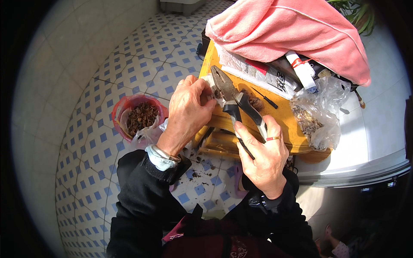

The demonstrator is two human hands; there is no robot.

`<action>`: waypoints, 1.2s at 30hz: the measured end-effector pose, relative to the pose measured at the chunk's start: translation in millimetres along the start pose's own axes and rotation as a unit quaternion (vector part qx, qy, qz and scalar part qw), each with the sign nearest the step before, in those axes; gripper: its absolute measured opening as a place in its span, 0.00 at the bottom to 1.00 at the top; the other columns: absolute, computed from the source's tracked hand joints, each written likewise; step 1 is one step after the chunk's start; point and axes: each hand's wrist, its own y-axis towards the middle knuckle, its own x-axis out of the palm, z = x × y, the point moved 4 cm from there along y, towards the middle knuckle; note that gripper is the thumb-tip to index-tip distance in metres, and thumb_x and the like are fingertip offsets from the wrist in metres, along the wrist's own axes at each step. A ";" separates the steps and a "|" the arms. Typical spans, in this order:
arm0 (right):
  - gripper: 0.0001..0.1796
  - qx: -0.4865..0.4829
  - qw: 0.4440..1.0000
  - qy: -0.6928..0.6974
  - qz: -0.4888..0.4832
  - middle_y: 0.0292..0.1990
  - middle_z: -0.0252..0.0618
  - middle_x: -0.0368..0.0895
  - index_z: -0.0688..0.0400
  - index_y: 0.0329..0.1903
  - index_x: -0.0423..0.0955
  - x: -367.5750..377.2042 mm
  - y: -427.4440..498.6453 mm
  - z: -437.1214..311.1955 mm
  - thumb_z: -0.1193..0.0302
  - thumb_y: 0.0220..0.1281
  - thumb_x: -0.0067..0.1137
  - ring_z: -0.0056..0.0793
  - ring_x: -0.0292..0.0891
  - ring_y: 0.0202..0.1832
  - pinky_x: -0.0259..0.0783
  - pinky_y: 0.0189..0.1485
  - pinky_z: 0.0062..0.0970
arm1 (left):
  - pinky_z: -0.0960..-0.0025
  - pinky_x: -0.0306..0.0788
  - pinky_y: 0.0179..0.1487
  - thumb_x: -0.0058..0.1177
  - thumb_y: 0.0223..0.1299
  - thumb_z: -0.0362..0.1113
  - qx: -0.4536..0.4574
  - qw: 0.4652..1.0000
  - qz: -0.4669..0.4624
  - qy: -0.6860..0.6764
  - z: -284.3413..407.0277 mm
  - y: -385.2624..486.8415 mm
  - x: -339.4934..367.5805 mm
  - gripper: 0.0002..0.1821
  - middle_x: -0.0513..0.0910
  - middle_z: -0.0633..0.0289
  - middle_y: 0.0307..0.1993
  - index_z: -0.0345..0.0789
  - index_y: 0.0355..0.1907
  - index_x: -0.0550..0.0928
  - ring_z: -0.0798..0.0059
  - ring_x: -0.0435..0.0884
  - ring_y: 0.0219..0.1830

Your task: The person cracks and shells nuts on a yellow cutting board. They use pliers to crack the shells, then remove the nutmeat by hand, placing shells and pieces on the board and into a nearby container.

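Observation:
My right hand (pixel 263 154) grips a pair of combination pliers (pixel 229 90) by its black-and-grey handles, which are spread apart. The plier head points away from me over the left part of a yellow wooden table (pixel 287 129). Just left of the jaws is my left hand (pixel 190 106), its fingers curled down beside a piece of white cloth or paper (pixel 209 80). Whatever lies under those fingertips is hidden. Behind the pliers sits a small heap of brown bits (pixel 256 102). A small black-handled screwdriver (pixel 270 102) rests to its right.
A clear plastic bag (pixel 326 125) with pale brown pieces lies at the table's right edge. Pink cloth (pixel 290 29) drapes over the far side, near a white roll (pixel 300 69). A red bucket (pixel 116 111) of brown shells or husks stands left. Crumbs dot the tiled floor (pixel 200 190).

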 end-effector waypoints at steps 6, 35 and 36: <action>0.27 0.055 0.997 0.037 -0.047 0.50 0.47 0.70 0.45 0.53 0.82 2.3 0.2 1.7 0.75 0.46 0.71 0.43 0.75 0.42 0.76 0.39 0.34 | 0.59 0.72 0.43 0.63 0.45 0.30 -0.018 1.000 -0.014 0.017 -0.5 1.5 -2.5 0.10 0.77 0.55 0.33 0.32 0.31 0.78 0.56 0.76 0.40; 0.16 0.177 0.955 0.238 0.022 0.41 0.40 0.79 0.58 0.46 0.80 -0.8 37.0 67.0 0.75 0.52 0.68 0.39 0.78 0.41 0.74 0.45 0.36 | 0.72 0.75 0.38 0.59 0.52 0.26 -0.076 0.986 -0.065 -0.132 3.7 23.2 15.2 0.14 0.83 0.58 0.30 0.30 0.44 0.83 0.75 0.80 0.29; 0.14 0.110 0.970 0.214 0.030 0.40 0.40 0.79 0.59 0.44 0.80 5.9 44.9 55.3 0.75 0.53 0.68 0.39 0.77 0.42 0.74 0.46 0.35 | 0.73 0.75 0.37 0.59 0.52 0.26 -0.074 0.986 -0.067 -0.134 3.8 23.4 16.4 0.15 0.82 0.58 0.29 0.30 0.45 0.83 0.75 0.80 0.29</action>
